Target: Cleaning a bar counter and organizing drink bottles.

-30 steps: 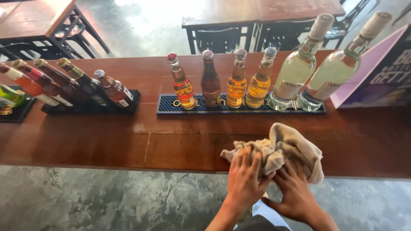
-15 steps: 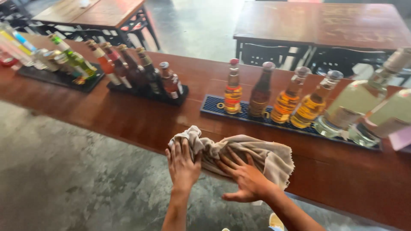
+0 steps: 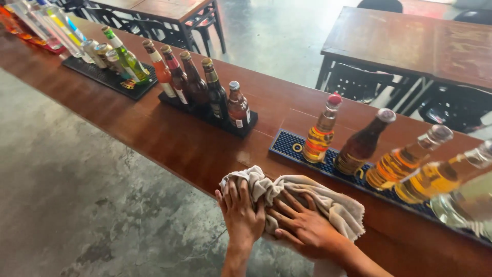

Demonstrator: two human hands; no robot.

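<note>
Here our fingers point(image 3: 241, 192) lie spread and flat on a cloth point(image 3: 328, 202), gripping nothing: the left hand point(image 3: 240, 213) presses on the cloth's left end, and the right hand point(image 3: 305, 228) lies just beside it, palm down, fingers fanned over the middle folds. Both hands touch the cloth; neither closes around it. The cloth is beige, crumpled, and sits at the near edge of the long wooden tabletop point(image 3: 174, 138), with its right end loose and frayed past our right hand.

Just beyond the cloth lies a blue mat point(image 3: 287, 145) that carries a row of bottles: an amber bottle point(image 3: 320, 132) with a red cap stands nearest, then a dark bottle point(image 3: 364, 143), then two more amber ones and a clear one toward the right edge. Further left along the tabletop, a black mat point(image 3: 205, 114) holds a row of brown bottles point(image 3: 215, 92), and another black mat beyond it holds a green bottle point(image 3: 125, 56) and cans. Under the tabletop we see a grey concrete floor point(image 3: 77, 205). Across the tabletop stand wooden tables point(image 3: 410, 41) with black chairs.
</note>
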